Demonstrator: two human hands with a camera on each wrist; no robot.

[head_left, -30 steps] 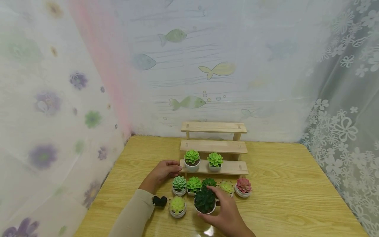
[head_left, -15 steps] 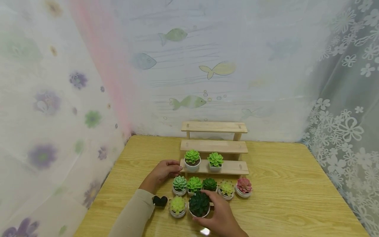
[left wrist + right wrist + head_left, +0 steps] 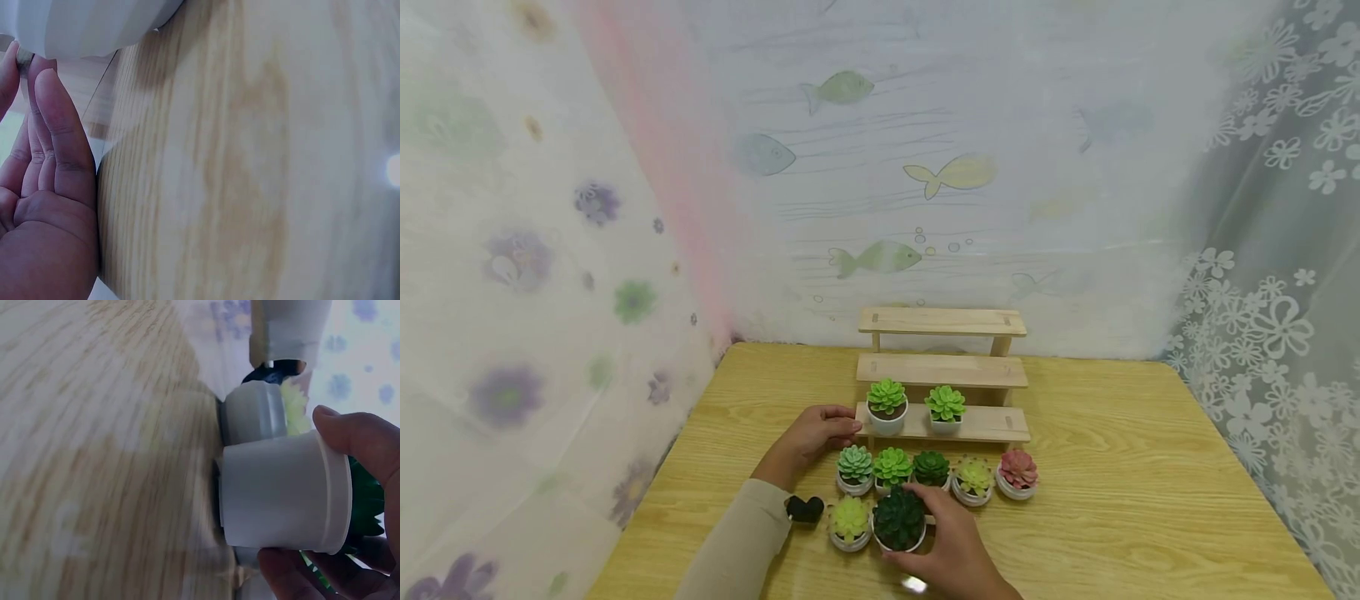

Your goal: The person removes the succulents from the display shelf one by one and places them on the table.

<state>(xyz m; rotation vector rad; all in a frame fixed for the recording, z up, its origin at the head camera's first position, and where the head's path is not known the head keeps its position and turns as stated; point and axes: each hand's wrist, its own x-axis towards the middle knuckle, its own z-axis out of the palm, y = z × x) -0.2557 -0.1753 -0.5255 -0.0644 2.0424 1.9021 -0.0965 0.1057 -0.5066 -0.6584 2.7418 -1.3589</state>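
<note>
My right hand point(image 3: 951, 546) grips a dark green potted succulent point(image 3: 898, 518) by the rim of its white pot. In the right wrist view the thumb and fingers hold opposite sides of this pot point(image 3: 284, 494), its base at the wood surface; whether it bears weight there I cannot tell. Just left of it stands a yellow-green succulent point(image 3: 850, 521). My left hand point(image 3: 812, 437) pinches the left end of the lowest tier of a three-tier wooden stand point(image 3: 985, 423). On that tier sit two bright green succulents, one in a round pot point(image 3: 887, 408), one in a squarish pot point(image 3: 945, 410).
In front of the stand runs a row of potted succulents: pale green point(image 3: 854, 468), bright green point(image 3: 892, 467), dark green point(image 3: 931, 468), yellow-green point(image 3: 973, 478) and pink point(image 3: 1017, 473). A black object point(image 3: 805, 509) is by the left sleeve. Printed curtains point(image 3: 1037, 275) surround the wooden table point(image 3: 1120, 500).
My right hand has moved left with the dark green potted succulent, bringing it beside the front yellow-green one and uncovering the row behind. The left hand has stayed at the stand.
</note>
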